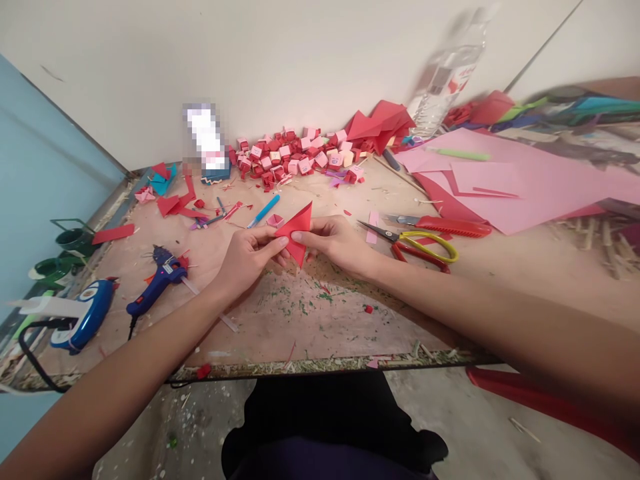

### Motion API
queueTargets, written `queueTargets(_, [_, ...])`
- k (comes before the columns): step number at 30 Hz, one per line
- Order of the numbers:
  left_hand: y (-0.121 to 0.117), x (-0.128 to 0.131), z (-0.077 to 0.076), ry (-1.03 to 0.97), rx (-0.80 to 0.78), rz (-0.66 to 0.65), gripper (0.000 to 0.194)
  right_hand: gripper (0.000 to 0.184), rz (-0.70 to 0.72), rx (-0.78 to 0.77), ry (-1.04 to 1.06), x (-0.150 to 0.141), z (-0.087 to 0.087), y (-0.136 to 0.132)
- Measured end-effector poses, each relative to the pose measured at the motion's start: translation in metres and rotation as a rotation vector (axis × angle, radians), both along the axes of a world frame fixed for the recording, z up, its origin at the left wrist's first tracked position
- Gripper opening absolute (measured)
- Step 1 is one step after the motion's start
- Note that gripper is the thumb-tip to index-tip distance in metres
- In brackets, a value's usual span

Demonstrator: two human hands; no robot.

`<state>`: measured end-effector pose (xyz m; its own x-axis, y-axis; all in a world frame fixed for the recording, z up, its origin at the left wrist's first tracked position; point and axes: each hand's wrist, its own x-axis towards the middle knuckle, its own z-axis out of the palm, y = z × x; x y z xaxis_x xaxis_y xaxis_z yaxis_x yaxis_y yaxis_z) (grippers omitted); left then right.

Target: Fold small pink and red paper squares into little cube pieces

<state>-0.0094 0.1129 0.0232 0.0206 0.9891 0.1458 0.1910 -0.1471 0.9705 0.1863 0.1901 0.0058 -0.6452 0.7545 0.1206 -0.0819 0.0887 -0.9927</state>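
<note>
Here, a folded red paper triangle (pixel 296 232) was pinched between both hands above the surface (pixel 325 320): the left hand (pixel 249 257) gripped its lower corner, the right hand (pixel 336 241) its edge. Corners should be aligned squarely before any crease is pressed.

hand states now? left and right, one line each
Left hand: closed, pinching the folded red paper from its left side.
Right hand: closed, pinching the same red paper from its right side.

Bare forearms, dark lap clothing
</note>
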Motion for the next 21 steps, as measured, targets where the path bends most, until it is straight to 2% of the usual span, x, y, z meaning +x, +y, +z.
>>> queueTargets(14, [-0.001, 0.0005, 0.0004, -0.014, -0.029, -0.015, 0.024, 0.032, -0.017, 0.008, -0.007, 0.0005, -0.0017, 0.0005])
queueTargets(21, [-0.0051, 0.005, 0.0039, 0.062, -0.008, 0.045, 0.03, 0.033, 0.002, 0.017, -0.059, 0.0019, 0.0004, -0.001])
